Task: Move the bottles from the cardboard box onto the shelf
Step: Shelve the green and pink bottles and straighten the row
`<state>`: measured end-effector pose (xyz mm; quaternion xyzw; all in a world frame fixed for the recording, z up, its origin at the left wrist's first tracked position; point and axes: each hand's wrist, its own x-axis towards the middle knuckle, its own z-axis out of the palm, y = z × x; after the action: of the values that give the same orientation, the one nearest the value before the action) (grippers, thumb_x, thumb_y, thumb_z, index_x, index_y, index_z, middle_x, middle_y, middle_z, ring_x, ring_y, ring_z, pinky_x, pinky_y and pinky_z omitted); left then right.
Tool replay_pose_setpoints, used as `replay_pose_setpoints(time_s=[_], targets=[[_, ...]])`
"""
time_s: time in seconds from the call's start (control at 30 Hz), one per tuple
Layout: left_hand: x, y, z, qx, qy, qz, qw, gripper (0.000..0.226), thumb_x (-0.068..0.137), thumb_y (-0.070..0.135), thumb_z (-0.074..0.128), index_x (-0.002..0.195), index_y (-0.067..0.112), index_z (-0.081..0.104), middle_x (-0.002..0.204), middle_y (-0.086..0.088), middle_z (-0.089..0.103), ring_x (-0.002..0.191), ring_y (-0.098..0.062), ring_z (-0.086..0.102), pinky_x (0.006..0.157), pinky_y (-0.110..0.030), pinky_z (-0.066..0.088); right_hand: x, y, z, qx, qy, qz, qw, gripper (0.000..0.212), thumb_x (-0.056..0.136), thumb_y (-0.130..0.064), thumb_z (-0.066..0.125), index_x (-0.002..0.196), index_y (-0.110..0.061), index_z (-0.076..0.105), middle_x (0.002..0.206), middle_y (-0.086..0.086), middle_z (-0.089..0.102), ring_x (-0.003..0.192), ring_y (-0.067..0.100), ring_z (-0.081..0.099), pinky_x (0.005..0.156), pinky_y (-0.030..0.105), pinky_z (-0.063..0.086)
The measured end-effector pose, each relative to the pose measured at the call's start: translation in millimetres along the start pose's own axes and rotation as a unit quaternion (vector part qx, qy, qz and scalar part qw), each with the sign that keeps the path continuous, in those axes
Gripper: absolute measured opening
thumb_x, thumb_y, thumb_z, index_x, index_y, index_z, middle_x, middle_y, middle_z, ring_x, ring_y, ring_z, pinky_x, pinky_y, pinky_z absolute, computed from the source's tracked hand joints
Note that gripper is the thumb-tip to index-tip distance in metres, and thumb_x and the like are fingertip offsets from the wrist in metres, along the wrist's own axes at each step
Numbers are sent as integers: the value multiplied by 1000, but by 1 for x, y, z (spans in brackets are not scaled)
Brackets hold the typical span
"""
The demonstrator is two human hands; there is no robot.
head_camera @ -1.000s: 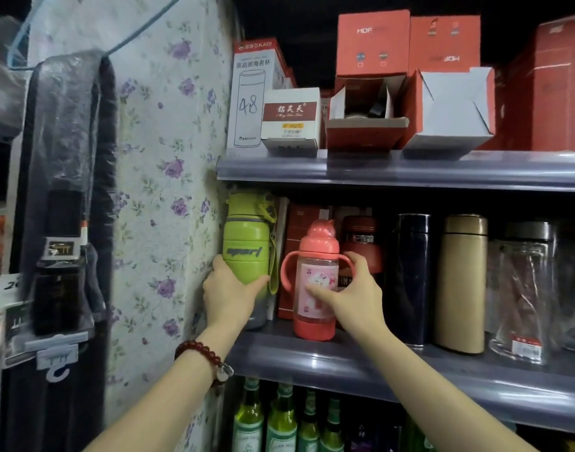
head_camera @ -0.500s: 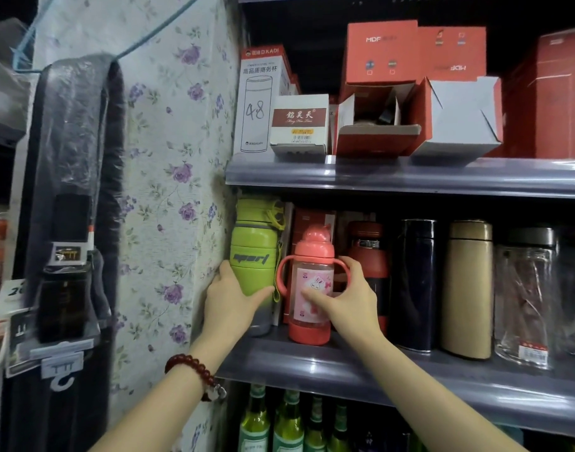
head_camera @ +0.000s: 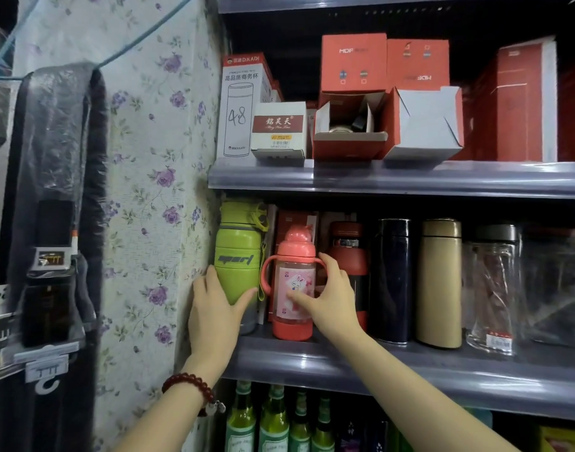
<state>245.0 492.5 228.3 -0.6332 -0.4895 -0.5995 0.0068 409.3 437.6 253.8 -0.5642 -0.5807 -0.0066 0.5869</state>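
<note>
A lime green sport bottle stands upright at the far left of the middle grey shelf. My left hand wraps around its lower half. Beside it stands a pink child's bottle with two side handles and a rabbit label. My right hand grips its right side, thumb across the label. Both bottles rest on the shelf board. The cardboard box is out of view.
To the right on the same shelf stand a red flask, a dark blue flask, a gold flask and clear glass bottles. Boxes fill the upper shelf. Green glass bottles stand below. A floral panel bounds the left.
The view has shifted slightly upward and closer. Both hands stay on their bottles, and the pink bottle has slid a little left toward the green one.
</note>
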Motion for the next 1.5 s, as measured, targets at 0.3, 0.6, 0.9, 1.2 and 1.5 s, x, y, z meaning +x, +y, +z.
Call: replay_pose_setpoints(time_s=[0.3, 0.6, 0.9, 1.2, 1.5], targets=[[0, 11, -8, 106, -54, -2, 993, 93, 78, 36, 71, 146, 0, 18, 125, -30, 45, 109, -44, 51, 78, -48, 48, -4, 2, 5, 46, 11, -9, 999, 85, 63, -27, 82, 135, -34, 39, 114, 3, 55, 102, 22, 58, 93, 40, 50], [-27, 73, -8, -84, 26, 196, 977, 57, 78, 14, 70, 131, 14, 49, 126, -4, 48, 119, -20, 45, 100, -29, 37, -10, 12, -57, -3, 107, -44, 993, 61, 78, -34, 74, 130, -30, 43, 120, -6, 50, 102, 4, 50, 88, 22, 44], [-61, 138, 63, -238, -215, 2, 947, 77, 78, 40, 71, 143, 16, 35, 143, -5, 44, 132, -19, 40, 108, -32, 33, -26, 53, -111, -79, 165, 33, 983, 60, 79, -32, 74, 130, -18, 46, 121, -1, 55, 109, 13, 54, 94, 32, 48], [-67, 140, 75, -186, -198, 15, 962, 67, 89, 28, 61, 146, 10, 31, 145, -11, 43, 134, -25, 40, 108, -32, 32, -20, 63, -108, -116, 152, 37, 981, 57, 82, -22, 73, 133, -18, 48, 122, -2, 59, 108, 10, 54, 91, 23, 47], [-61, 137, 79, -193, -219, -12, 956, 59, 89, 18, 56, 144, 12, 35, 97, 8, 59, 69, 1, 54, 56, 0, 42, -11, 62, -98, -212, 141, 36, 966, 67, 82, -6, 69, 138, -20, 35, 128, 4, 52, 112, 18, 53, 80, 18, 40]])
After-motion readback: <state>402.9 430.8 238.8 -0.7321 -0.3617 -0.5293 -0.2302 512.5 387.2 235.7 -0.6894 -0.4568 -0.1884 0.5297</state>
